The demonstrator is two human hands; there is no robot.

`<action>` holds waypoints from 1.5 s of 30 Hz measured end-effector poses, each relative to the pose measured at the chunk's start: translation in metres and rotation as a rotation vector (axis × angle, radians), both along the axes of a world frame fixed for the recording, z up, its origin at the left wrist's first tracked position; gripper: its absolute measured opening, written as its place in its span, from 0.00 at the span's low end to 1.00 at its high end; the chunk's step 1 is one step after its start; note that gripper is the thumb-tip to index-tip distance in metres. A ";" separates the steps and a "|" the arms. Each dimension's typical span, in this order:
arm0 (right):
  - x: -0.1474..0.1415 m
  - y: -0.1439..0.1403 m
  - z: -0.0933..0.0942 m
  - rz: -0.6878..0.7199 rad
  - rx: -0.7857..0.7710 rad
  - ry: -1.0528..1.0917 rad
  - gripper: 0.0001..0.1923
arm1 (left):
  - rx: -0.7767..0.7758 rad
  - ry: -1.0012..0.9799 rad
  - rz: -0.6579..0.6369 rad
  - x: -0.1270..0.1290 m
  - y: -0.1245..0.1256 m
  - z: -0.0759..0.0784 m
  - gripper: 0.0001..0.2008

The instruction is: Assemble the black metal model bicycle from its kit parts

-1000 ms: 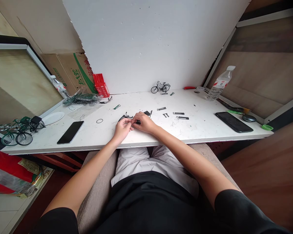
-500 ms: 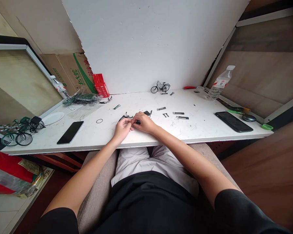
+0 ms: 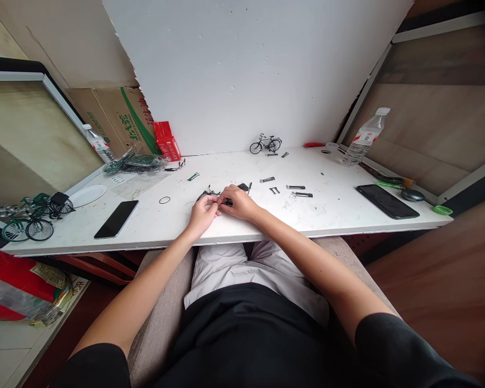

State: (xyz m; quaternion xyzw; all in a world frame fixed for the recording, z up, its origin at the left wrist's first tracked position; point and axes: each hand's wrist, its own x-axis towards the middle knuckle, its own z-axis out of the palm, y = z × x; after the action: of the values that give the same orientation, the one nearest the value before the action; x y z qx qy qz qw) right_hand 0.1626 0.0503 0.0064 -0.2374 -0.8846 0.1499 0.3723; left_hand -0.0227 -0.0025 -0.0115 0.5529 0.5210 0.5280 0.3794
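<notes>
The table (image 3: 331,215) worries me first: both hands work near its front edge, just above the person's lap, so anything that springs loose could drop over. The right hand (image 3: 239,202) has its thumb and fingers pinched on a dark part (image 3: 228,202); the left hand (image 3: 202,213) meets it there, fingertips drawn together on the other end. Beyond the left fingers lies a frame (image 3: 208,192), half covered; a knuckle could shove it.

The part itself, mostly hidden between the hands, looks slight. Uneven squeezing would probably bend it or make it jump, and exactly what each fingertip presses I cannot tell. To the right, three strips (image 3: 302,195) lie where that forearm might sweep them. The ring (image 3: 164,200), left of the hands, could get dragged by the other arm. The little fork (image 3: 274,191) could be knocked away, and the speck (image 3: 322,174) easily lost.
</notes>
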 end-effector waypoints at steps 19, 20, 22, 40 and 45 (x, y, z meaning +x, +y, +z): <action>0.000 0.001 -0.002 -0.008 0.000 -0.007 0.06 | 0.014 0.027 -0.013 -0.003 0.002 -0.005 0.07; 0.000 0.001 -0.001 -0.007 -0.002 -0.007 0.06 | 0.014 0.029 -0.012 -0.003 0.002 -0.005 0.07; 0.000 0.001 -0.001 -0.004 -0.003 -0.003 0.06 | 0.018 0.031 -0.013 -0.002 0.002 -0.005 0.07; -0.001 0.002 -0.003 0.007 0.009 0.009 0.05 | 0.023 0.055 -0.016 -0.004 0.003 -0.008 0.06; -0.001 0.003 -0.004 -0.003 0.000 0.009 0.05 | 0.027 0.069 -0.020 -0.005 0.005 -0.010 0.07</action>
State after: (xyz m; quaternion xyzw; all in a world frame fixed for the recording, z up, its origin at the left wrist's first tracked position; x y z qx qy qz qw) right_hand 0.1614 0.0533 0.0025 -0.2381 -0.8826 0.1504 0.3766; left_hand -0.0279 0.0026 -0.0219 0.5810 0.5212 0.5118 0.3590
